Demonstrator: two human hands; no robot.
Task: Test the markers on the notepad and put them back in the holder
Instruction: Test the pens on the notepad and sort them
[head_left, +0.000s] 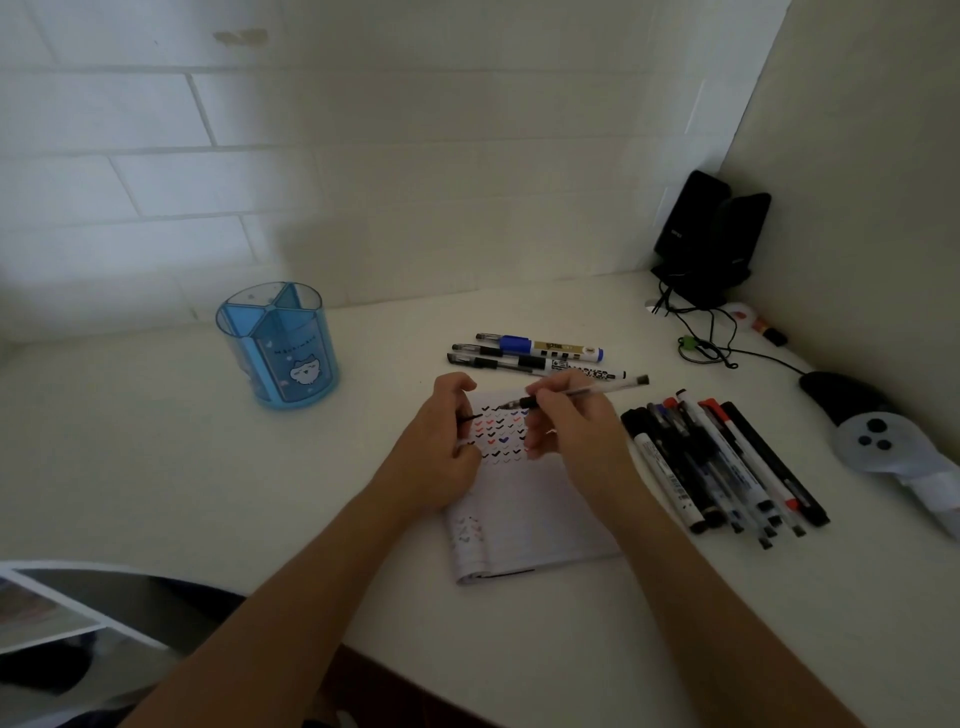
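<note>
White desk (156, 467), set in a corner of tiled wall, recorded from the head view. Notepad (524, 514) lies flat at the centre, near the front edge. Its upper part carries rows of small tick marks in black, red and blue.

Right hand (566, 431) pinches a clear-barrelled pen (602, 387) near the grip, fingers curled. The pen lies nearly level, with its tip pointing left over the top row of ticks. Whether the tip touches the paper cannot be told.

Left hand (441, 447) sits at the left edge of the notepad, fingers curled round a thin dark piece (470, 417) that projects toward the ticks. What this piece is cannot be told.

Blue translucent holder (278, 345) stands upright at the far left, well apart from the notepad, divided into compartments.

Beyond the notepad a short row of pens and markers (535, 353) lies side by side. To the right of the notepad a larger bunch of markers (722, 462) lies packed together.

Black speakers (711, 234) stand in the far right corner, with cables (711, 332) trailing from them. A grey controller (878, 441) lies at the right edge.
</note>
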